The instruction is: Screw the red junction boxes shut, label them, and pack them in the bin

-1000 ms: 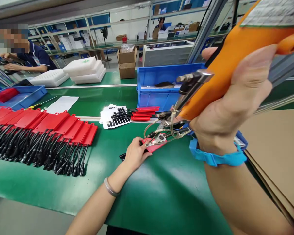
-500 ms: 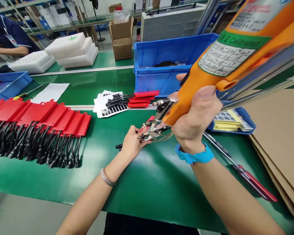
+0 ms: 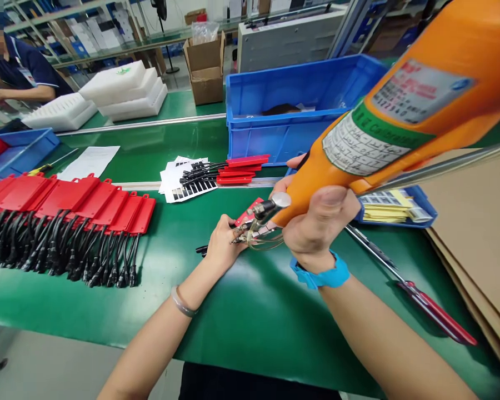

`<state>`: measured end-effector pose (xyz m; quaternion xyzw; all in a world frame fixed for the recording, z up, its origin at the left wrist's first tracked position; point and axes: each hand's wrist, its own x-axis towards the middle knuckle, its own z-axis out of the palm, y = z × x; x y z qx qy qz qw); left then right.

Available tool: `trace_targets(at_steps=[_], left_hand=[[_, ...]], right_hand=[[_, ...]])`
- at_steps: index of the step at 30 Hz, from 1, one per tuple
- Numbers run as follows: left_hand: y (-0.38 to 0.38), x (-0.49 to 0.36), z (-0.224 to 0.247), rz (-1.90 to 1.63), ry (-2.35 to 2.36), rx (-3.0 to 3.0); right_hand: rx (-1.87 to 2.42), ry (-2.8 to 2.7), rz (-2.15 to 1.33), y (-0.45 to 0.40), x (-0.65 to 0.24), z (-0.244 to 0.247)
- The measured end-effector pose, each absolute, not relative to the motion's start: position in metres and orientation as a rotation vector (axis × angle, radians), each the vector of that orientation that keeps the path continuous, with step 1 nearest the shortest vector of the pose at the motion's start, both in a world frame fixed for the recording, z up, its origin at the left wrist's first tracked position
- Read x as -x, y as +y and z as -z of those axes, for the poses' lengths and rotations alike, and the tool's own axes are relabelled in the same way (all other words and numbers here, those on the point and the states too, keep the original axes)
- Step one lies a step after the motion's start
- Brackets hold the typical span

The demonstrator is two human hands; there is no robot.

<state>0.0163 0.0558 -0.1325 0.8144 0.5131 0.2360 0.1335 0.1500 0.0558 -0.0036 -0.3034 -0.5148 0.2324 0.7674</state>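
My left hand point(image 3: 224, 241) is closed on a red plastic case point(image 3: 249, 212) lying low over the green bench. Short black cable ends point(image 3: 201, 250) stick out at the left of that hand. My right hand point(image 3: 316, 222) wraps around a big orange power screwdriver point(image 3: 358, 130) with a calibration label on its body. Its metal nose point(image 3: 256, 219), with thin clear tubing, points down at the red case beside my left fingers. The nose and fingers cover much of the case, so I cannot tell whether the tip touches it.
A row of red cases point(image 3: 81, 194) with black cables lies left. More red cases point(image 3: 241, 169) rest on printed sheets point(image 3: 187, 191) before a blue bin point(image 3: 270, 141). At right are a red-handled tool point(image 3: 437, 311), a tray point(image 3: 427, 214) and cardboard point(image 3: 479, 222). A co-worker point(image 3: 29, 66) sits far left.
My right hand and the orange power screwdriver have moved left and slightly down, and the tool's body leans over more. My left hand stays in place on the red case.
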Motion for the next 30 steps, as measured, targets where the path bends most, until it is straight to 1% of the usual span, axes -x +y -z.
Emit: trace_targets(at_steps=[4,9,12,16,21,25,30], left_hand=[[0.055,-0.012,0.125,-0.689,1.446,-2.426],[0.05,-0.007,0.112,-0.635,1.44,-2.496],[0.058,0.002,0.101,-0.553,1.417,-2.493],[0.109,0.014,0.078,-0.534,1.51,-2.524],[0.204,0.021,0.048,-0.23,1.522,-2.653],[0.257,0.022,0.045,0.07,1.376,-2.616],[0.28,0.023,0.049,0.303,1.276,-2.602]], right_hand=[[0.634,-1.063,-0.65,0.057,-0.17,-0.021],[0.597,-1.086,-0.586,0.074,-0.205,-0.075],[0.602,-1.129,-0.671,0.084,-0.222,-0.087],[0.679,-1.225,-0.834,0.095,-0.24,-0.081],[0.793,-1.307,-0.874,0.104,-0.259,-0.067],[0.824,-1.298,-0.932,0.11,-0.267,-0.057],[0.911,-1.349,-0.894,0.115,-0.273,-0.047]])
